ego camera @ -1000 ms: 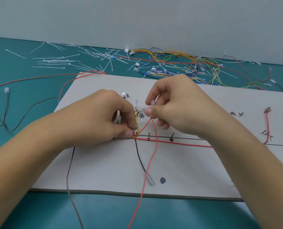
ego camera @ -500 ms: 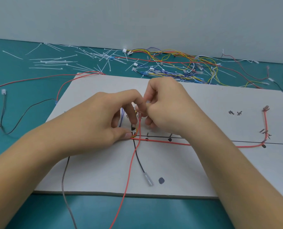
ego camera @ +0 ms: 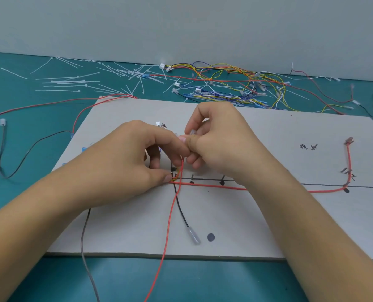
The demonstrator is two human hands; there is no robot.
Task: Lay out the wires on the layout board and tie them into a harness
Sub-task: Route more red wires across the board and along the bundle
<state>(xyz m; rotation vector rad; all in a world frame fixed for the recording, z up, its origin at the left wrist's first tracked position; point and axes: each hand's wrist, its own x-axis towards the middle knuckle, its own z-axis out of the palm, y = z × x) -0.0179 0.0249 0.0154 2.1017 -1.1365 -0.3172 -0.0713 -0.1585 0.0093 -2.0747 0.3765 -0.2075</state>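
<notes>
One grey layout board (ego camera: 268, 225). Two hands meet at its centre: left hand (ego camera: 124, 162), right hand (ego camera: 222, 140). From there run two red wires (ego camera: 224, 187), one toward 3 o'clock, one toward 6. One black wire (ego camera: 182, 214) with one clear end sleeve (ego camera: 194, 236). One grey wire (ego camera: 83, 243) at 7 o'clock. At least four black dots (ego camera: 211, 237). Cable ties (ego camera: 70, 82) at 11 o'clock and loose wires (ego camera: 235, 83) at 1 o'clock are too many to count

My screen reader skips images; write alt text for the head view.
Two hands work over a grey layout board: the left hand pins crossing wires with its thumb, the right hand pinches the end of a red wire. Loose wires and white cable ties litter the teal table.
</notes>
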